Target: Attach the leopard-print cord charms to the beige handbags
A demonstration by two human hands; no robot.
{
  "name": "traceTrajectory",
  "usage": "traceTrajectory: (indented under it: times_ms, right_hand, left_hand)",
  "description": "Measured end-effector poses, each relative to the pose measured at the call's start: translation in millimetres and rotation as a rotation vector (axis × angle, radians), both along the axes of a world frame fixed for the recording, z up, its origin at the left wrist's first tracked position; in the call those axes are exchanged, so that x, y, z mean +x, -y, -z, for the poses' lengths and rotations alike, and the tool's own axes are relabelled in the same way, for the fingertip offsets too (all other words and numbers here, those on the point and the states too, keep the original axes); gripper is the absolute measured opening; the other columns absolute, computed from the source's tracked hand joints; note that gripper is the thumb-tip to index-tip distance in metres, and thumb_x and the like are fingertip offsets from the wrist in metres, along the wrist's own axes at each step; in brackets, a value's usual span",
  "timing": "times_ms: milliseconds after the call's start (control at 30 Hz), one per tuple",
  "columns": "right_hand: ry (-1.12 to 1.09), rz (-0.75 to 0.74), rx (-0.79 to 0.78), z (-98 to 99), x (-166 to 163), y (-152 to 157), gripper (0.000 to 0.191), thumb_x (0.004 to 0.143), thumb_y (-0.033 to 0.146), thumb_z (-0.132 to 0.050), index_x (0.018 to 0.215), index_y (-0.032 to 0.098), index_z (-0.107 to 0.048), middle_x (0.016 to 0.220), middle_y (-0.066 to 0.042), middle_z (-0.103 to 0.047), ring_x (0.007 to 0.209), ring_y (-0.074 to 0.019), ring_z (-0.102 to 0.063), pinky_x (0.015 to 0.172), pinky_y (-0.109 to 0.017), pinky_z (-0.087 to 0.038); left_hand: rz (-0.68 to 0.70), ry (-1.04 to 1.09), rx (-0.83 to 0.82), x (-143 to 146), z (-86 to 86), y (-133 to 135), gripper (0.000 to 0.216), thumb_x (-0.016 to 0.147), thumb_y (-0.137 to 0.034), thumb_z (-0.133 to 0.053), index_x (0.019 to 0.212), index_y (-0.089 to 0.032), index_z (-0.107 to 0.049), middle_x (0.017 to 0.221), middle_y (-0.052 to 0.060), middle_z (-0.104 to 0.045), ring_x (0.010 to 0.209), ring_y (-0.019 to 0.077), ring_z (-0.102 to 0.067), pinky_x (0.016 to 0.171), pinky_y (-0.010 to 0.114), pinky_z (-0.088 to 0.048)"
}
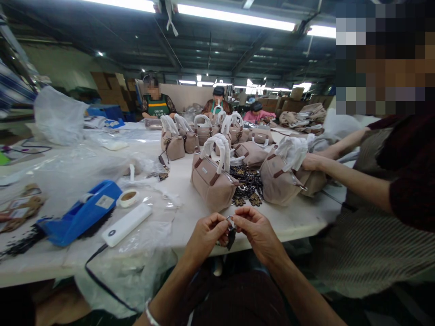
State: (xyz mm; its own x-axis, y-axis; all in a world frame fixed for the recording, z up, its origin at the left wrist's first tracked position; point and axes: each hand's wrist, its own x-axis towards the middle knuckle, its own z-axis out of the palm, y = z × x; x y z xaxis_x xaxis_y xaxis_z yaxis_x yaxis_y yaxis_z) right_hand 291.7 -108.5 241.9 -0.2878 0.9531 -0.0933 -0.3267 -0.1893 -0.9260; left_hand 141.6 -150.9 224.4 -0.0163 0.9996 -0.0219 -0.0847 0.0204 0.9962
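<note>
At the table (292,222), left grip (223,225) and right grip (237,222) pinch a small metal ring (230,218) between them, near a beige handbag (212,185)

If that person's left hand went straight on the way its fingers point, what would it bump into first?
Probably the right hand, which faces the left hand across the small metal ring held between them. Depth is unclear from this one view, so whether the two already touch is hard to tell.

We observed from a single head-mounted camera, facing forward and down across the worktable (295,221), close to its near edge.
</note>
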Motion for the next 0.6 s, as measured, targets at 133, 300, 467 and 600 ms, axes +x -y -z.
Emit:
traceTrajectory:
  times_ms: [133, 300, 467, 600]
  right_hand:
    - [-0.030, -0.038, -0.003, 2.5, -0.5, -1.1, 0.035, 0.064, 0.037, -0.083, 0.086, 0.015, -0.066, 0.072, -0.001, -0.066, 0.062, -0.0105, -0.053, 0.062, -0.025, -0.042]
    - [0.000, -0.056, 0.005, 7.4, 2.4, -2.2, 0.033, 0.069, 0.041, -0.079, 0.088, 0.015, -0.068, 0.078, -0.003, -0.068, 0.066, -0.0126, -0.056, 0.063, -0.027, -0.042]
    - [0.117, -0.108, 0.082, 6.3, 3.4, 1.4, 0.031, 0.074, 0.043, -0.074, 0.088, 0.016, -0.070, 0.081, -0.003, -0.067, 0.070, -0.0133, -0.054, 0.067, -0.028, -0.042]
    - [0.235, -0.115, 0.145, -0.1, 1.4, 4.3, 0.030, 0.073, 0.044, -0.075, 0.080, 0.015, -0.072, 0.073, -0.001, -0.064, 0.067, -0.0124, -0.049, 0.066, -0.027, -0.039]
  left_hand:
    - [-0.039, 0.162, -0.061, -0.3, -2.6, 1.3, 0.042, 0.069, -0.053, -0.073, 0.075, -0.013, -0.062, 0.063, 0.000, -0.063, 0.052, 0.0105, -0.058, 0.052, 0.022, -0.049]
    - [-0.074, 0.237, -0.050, -1.9, -2.3, 2.2, 0.040, 0.070, -0.049, -0.075, 0.075, -0.012, -0.061, 0.062, 0.000, -0.062, 0.050, 0.0088, -0.057, 0.050, 0.020, -0.048]
    - [-0.078, 0.246, -0.029, -1.9, 0.0, 3.1, 0.037, 0.074, -0.047, -0.073, 0.075, -0.012, -0.061, 0.063, 0.000, -0.062, 0.051, 0.0083, -0.057, 0.050, 0.019, -0.047]
    - [-0.072, 0.236, -0.016, -2.0, -0.3, 3.6, 0.036, 0.075, -0.047, -0.072, 0.073, -0.012, -0.060, 0.063, 0.000, -0.061, 0.050, 0.0079, -0.055, 0.050, 0.019, -0.045]
